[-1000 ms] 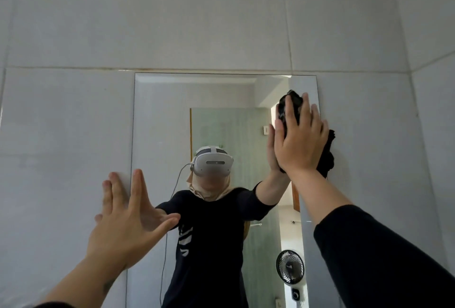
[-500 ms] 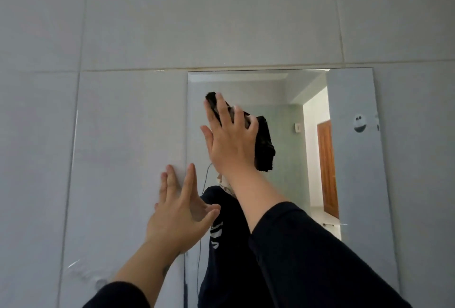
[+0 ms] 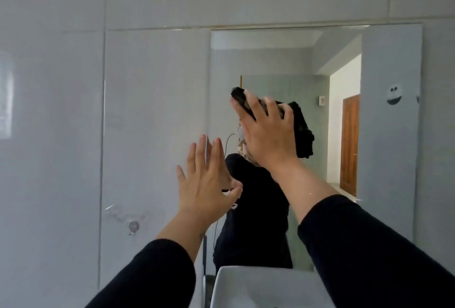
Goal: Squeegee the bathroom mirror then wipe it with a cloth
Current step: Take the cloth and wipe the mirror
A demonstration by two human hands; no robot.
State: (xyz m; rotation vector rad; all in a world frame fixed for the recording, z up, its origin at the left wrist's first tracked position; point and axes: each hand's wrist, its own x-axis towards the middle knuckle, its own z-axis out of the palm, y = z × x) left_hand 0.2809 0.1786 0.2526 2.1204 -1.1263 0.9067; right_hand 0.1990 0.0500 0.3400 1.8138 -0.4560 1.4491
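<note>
The frameless bathroom mirror [image 3: 389, 160] hangs on the grey tiled wall, filling the middle and right of the view. My right hand [image 3: 267, 133] presses a black cloth [image 3: 302, 133] flat against the glass near the mirror's centre-left, fingers spread over it. The cloth bunches out to the right of my palm and pokes out above my fingertips. My left hand [image 3: 206, 179] is open with fingers spread, resting at the mirror's left edge, below and left of the right hand. No squeegee is visible.
A white sink [image 3: 246, 288] sits at the bottom centre, below the mirror. A small metal hook [image 3: 133, 227] is fixed to the wall tile at lower left. A smiley sticker [image 3: 394, 94] sits on the mirror's right side.
My right hand has carried the cloth from the mirror's upper right across to its left, then lower toward the centre-left. The view shifted left and down, so the sink now shows.
</note>
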